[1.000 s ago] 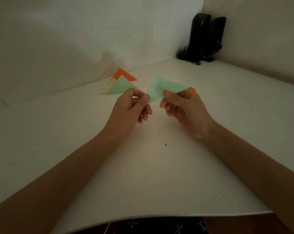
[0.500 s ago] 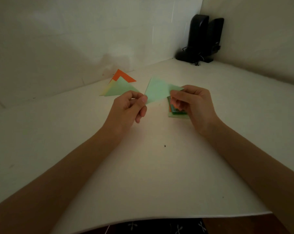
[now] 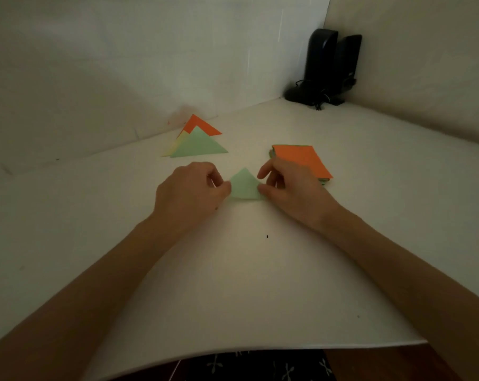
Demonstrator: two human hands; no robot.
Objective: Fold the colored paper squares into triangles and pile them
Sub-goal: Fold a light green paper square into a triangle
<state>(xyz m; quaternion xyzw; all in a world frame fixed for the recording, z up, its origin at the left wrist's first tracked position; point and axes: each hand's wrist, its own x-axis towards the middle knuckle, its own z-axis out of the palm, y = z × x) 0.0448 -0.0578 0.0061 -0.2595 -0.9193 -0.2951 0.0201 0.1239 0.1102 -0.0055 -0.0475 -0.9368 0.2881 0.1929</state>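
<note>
Hands: two. The left hand (image 3: 191,192) and right hand (image 3: 291,188) reach in on bare forearms from the near edge.
Piece in work: one green triangle (image 3: 245,185), directly between the two hands, down at the counter (image 3: 232,284). Apex points away, long edge toward the person. Whether it lies fully flat, cannot tell.
Left fingers (image 3: 223,187): curled tight. Thumb and forefinger tips pinch the triangle's left corner; the other fingers are tucked under the palm.
Right fingers (image 3: 262,190): curled, grasping the triangle. Thumb tip is on its right corner, and the forefinger arches over the right slope with a small gap below. Whether that forefinger touches paper, cannot tell.
Folded pile (image 3: 198,143): three triangles visible, fanned and overlapping, with orange at the back, yellow in the middle and green on top. It sits beyond the left fingers, apart from them.
Stack of squares (image 3: 301,159): one stack, orange sheet on top, green edges showing beneath. Sheet count cannot be told. It sits just beyond the right fingers on their outer side.
Speakers (image 3: 333,64): two, black, with a cable, in the far corner well beyond the right fingers.
Speck (image 3: 267,236): one dark dot on the counter, on the near side of the fingers.
</note>
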